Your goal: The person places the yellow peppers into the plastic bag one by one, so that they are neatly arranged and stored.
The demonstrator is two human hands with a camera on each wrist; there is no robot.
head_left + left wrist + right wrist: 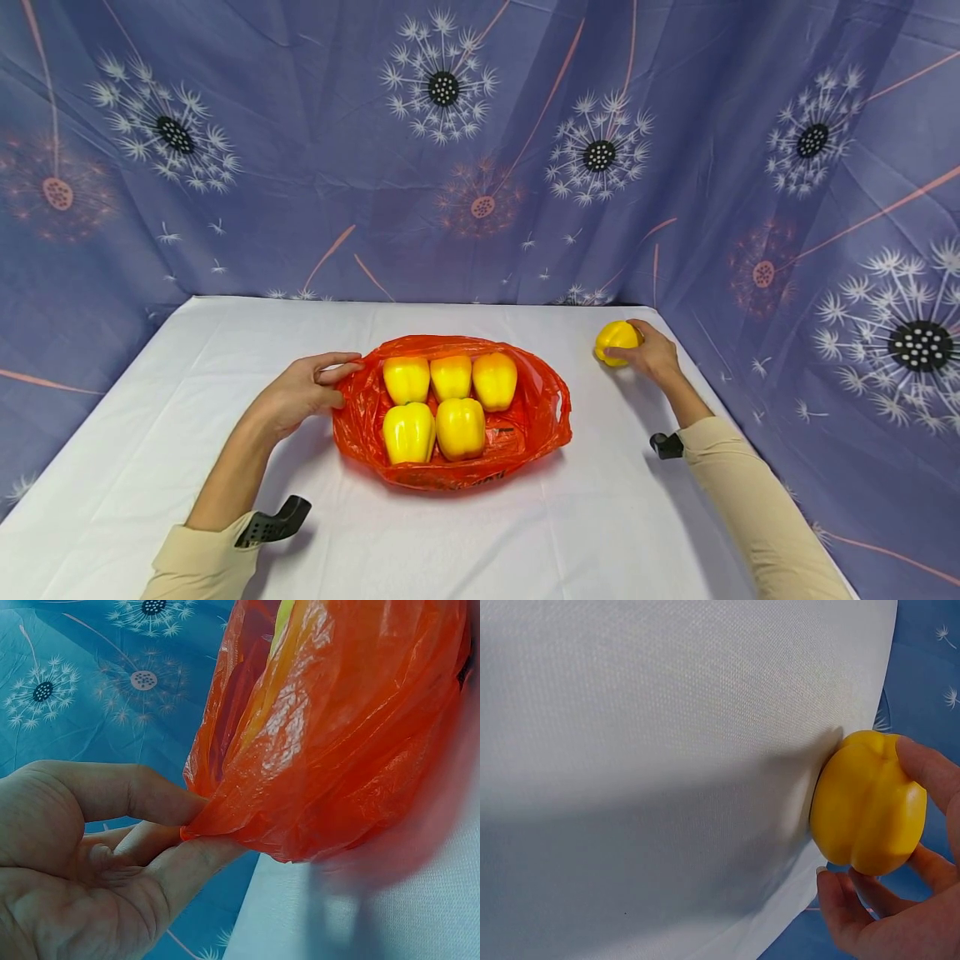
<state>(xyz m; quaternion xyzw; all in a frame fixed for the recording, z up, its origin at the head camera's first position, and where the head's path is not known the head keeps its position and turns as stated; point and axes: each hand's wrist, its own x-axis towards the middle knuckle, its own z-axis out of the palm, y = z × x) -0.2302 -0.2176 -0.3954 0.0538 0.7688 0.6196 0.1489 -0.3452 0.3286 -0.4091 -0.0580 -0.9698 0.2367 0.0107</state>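
Note:
A red plastic bag [536, 429] lies spread open in the middle of the white table, with several yellow bell peppers [461, 428] inside it in two rows. My left hand [288, 398] pinches the left edge of the bag between thumb and fingers. In the left wrist view the red film [337, 750] bunches between the fingertips. At the table's far right, my right hand [654, 354] holds one more yellow bell pepper [617, 342]. Thumb and fingers grip this pepper [870, 802] from its sides in the right wrist view. Whether it touches the table I cannot tell.
A white cloth covers the table [600, 517]. Behind it and along the right side hangs a blue curtain [315, 167] with dandelion prints. A black wrist mount [273, 523] sits on the left sleeve, and another mount [666, 446] on the right one.

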